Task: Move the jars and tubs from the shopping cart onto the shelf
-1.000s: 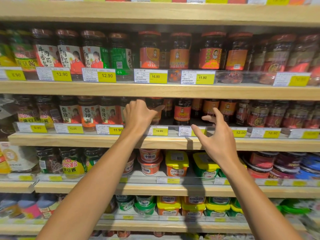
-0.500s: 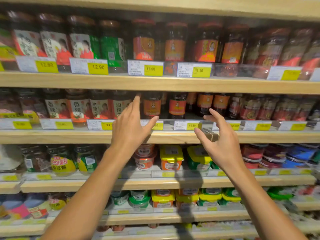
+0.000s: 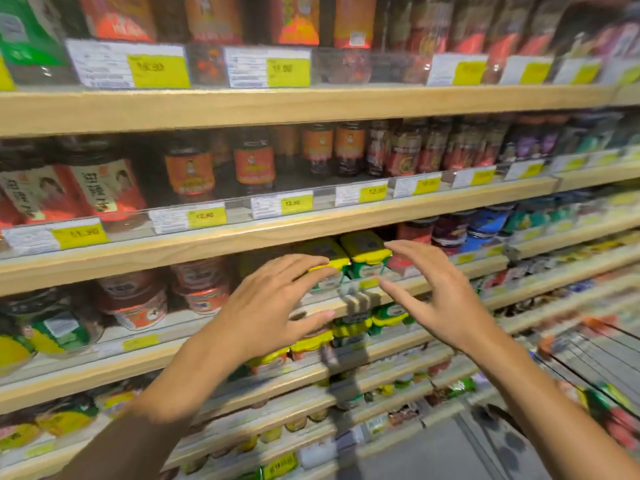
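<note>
Two bare hands are reaching out in front of wooden supermarket shelves, and the picture is blurring with motion. The left hand (image 3: 277, 306) is hovering palm down, fingers spread and slightly curled, gripping nothing. The right hand (image 3: 436, 299) is mirroring it, open and empty, fingers fanned toward the left one. Neither is touching the shelf.

Just behind the fingertips, rectangular tubs with glossy yellow lids (image 3: 363, 247) are sitting on the third shelf (image 3: 207, 334) of pale, smooth-grained wood. To their left, squat round tubs with red and white labels (image 3: 138, 303) are standing in a row. On the shelf above, cylindrical glass jars of dark sauce (image 3: 254, 164) with orange labels are lining up behind a clear plastic rail carrying yellow price tags (image 3: 296, 202).

At the lower right, the metal wire shopping cart (image 3: 588, 355) is showing thin grey bars, with colourful packages inside, too blurred to tell what they are.
</note>
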Demonstrator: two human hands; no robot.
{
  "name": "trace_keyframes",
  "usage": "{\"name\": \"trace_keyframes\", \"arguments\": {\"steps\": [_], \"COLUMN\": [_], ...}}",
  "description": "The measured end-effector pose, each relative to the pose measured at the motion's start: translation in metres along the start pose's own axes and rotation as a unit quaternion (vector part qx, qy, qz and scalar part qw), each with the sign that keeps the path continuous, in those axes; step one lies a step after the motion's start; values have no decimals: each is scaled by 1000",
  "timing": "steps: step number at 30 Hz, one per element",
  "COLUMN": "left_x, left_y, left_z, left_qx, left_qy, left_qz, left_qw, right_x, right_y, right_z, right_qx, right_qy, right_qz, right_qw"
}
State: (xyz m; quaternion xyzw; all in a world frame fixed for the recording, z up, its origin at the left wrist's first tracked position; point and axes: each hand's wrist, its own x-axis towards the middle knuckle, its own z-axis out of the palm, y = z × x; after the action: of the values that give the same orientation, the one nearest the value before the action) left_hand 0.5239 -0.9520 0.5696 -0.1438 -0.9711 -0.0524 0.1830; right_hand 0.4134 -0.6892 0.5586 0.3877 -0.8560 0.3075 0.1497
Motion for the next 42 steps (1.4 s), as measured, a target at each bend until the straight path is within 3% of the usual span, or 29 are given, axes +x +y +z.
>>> {"name": "trace_keyframes", "arguments": {"steps": [9, 18, 27, 42], "left_x": [87, 195, 264, 367], "left_y": [96, 265, 422, 508], "left_z": [66, 170, 253, 362], "left_qx": [-12, -77, -144, -257], "left_qy": [-79, -140, -173, -246], "left_qz": [53, 122, 220, 280], "left_qw": [995, 980, 949, 892], "right_x": [-89, -225, -352, -405], "right_y": [95, 218, 300, 396], "right_z": [-69, -174, -240, -269], "right_qx": [-89, -116, -144, -148], "right_qy": [-28, -22, 4, 39], "right_qz": [68, 211, 338, 483], "right_qw": [993, 970, 930, 862]}}
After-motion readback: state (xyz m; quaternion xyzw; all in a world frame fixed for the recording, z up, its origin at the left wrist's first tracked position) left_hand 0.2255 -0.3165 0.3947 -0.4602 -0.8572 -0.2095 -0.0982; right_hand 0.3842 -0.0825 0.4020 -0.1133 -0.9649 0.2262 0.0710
